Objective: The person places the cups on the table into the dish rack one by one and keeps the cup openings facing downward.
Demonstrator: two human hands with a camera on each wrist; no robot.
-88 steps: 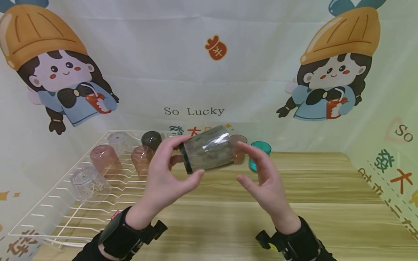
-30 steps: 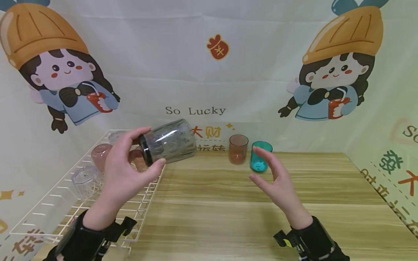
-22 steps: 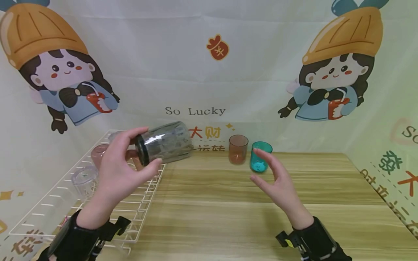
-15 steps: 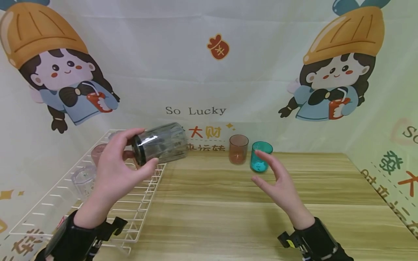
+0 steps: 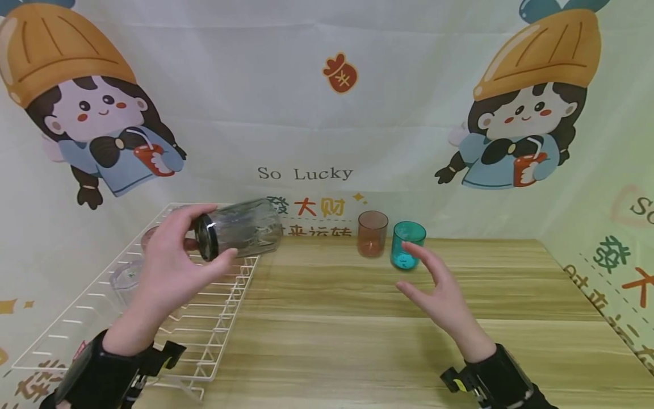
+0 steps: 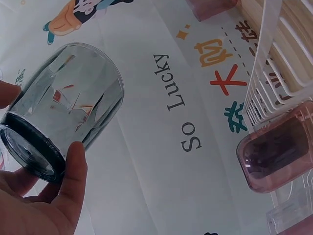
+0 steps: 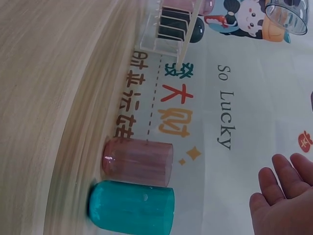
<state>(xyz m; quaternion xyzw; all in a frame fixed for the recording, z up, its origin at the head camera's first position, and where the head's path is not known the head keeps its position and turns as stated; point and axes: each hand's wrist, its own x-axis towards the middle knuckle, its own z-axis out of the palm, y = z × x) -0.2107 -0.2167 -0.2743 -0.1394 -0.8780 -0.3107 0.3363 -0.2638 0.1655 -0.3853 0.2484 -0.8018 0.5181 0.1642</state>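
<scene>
My left hand holds a transparent grey tumbler by its thick, dark base. The tumbler lies almost level in the air above the wire rack, its mouth toward the right. In the left wrist view, the thumb and fingers grip around the tumbler's base end. My right hand is held up over the table with its fingers apart, nothing between them. From the head, its index fingertip overlaps a teal tumbler; the right wrist view shows the hand apart from the teal tumbler.
A white wire rack stands at the left, holding several upturned cups, mostly hidden by my left hand. Among them are a clear cup and a dark cup. A pink tumbler stands upright beside the teal one at the table's back.
My left hand has carried the grey tumbler left and slightly down, over the rack. My right hand, earlier near the tumbler's mouth, has drawn away to the right and slightly down.
</scene>
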